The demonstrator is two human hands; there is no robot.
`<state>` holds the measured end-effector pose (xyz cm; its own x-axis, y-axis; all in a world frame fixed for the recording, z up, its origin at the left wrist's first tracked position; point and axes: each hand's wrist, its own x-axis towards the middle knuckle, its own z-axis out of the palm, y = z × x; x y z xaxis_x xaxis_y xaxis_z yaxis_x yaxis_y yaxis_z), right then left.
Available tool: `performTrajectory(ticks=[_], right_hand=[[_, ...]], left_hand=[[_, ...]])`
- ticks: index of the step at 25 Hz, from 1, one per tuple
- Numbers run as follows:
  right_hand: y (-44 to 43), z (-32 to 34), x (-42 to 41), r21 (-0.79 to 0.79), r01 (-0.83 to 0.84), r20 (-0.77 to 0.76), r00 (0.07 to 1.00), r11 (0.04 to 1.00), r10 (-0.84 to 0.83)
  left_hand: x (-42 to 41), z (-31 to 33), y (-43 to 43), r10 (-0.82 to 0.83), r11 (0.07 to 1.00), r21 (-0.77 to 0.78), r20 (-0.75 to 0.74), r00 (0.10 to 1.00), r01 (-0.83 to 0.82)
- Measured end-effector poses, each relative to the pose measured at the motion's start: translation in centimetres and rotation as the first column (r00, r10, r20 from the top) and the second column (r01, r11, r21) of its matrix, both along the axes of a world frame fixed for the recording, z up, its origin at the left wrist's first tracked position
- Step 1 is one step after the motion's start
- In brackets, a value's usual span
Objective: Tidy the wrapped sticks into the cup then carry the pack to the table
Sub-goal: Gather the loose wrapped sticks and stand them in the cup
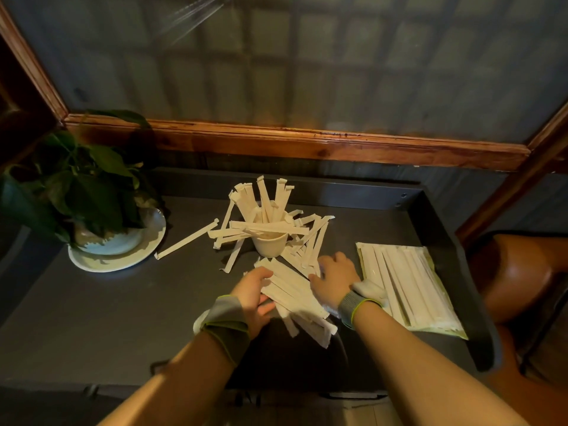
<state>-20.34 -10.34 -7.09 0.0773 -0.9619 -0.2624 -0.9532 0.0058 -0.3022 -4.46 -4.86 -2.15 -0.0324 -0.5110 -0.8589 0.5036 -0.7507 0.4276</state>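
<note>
A pale paper cup [270, 244] stands mid-counter with several paper-wrapped sticks upright in it and one lying across its rim. More wrapped sticks [307, 241] lie scattered around it, and one single stick [187, 239] rests apart to the left. A bundle of wrapped sticks [295, 298] lies in front of the cup, pressed between my hands. My left hand [253, 292] cups its left side. My right hand [335, 276] cups its right side, fingers spread. A clear pack [408, 287] of wrapped sticks lies flat at the right.
A potted plant [89, 192] on a white saucer [92, 262] stands at the left of the dark counter [123, 318]. A wooden-framed panel backs the counter. A brown seat [519, 272] sits beyond the counter's raised right edge.
</note>
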Motion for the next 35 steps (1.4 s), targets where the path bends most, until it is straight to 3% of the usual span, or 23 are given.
performTrajectory(ticks=[5, 9, 11, 16, 20, 26, 31, 33, 35], right_hand=[[1.3, 0.8, 0.0, 0.083, -0.100, 0.125, 0.988, 0.991, 0.089], [0.8, 1.2, 0.1, 0.048, 0.122, 0.173, 0.977, 0.991, -0.128], [0.4, 1.0, 0.8, 0.055, 0.153, 0.217, 0.963, 0.987, -0.161], [0.7, 0.7, 2.2, 0.078, 0.065, 0.248, 0.965, 0.995, -0.083], [1.3, 0.9, 1.4, 0.113, 0.089, 0.272, 0.955, 0.990, -0.117], [2.6, 1.0, 0.5, 0.087, 0.162, 0.419, 0.889, 0.983, -0.183], [3.2, 1.3, -1.0, 0.004, 0.207, 0.555, 0.813, 0.978, -0.175], [3.9, 1.0, -1.3, 0.015, 0.237, 0.674, 0.716, 0.971, -0.185], [4.1, 0.8, -1.6, 0.083, 0.280, 0.801, 0.552, 0.956, -0.231]], left_hand=[[-1.4, -1.4, -1.3, 0.090, 0.994, -0.067, -0.019, 0.996, -0.091], [-2.0, -2.1, -1.5, 0.156, 0.986, -0.075, 0.057, 0.986, -0.152], [-2.2, -2.1, -1.8, 0.156, 0.987, -0.065, 0.091, 0.984, -0.150], [-4.3, -2.0, -2.3, 0.110, 0.986, -0.137, 0.099, 0.989, -0.096], [-6.1, -1.8, -2.7, 0.051, 0.986, -0.161, 0.111, 0.993, -0.033], [-8.1, -2.7, -3.1, -0.066, 0.977, -0.177, 0.267, 0.961, 0.117], [-9.8, -3.4, -3.5, 0.031, 0.971, -0.239, 0.165, 0.986, 0.010], [-10.3, -3.3, -3.5, 0.076, 0.966, -0.256, 0.160, 0.984, -0.033], [-10.6, -3.6, -3.6, 0.081, 0.970, -0.243, 0.208, 0.975, -0.028]])
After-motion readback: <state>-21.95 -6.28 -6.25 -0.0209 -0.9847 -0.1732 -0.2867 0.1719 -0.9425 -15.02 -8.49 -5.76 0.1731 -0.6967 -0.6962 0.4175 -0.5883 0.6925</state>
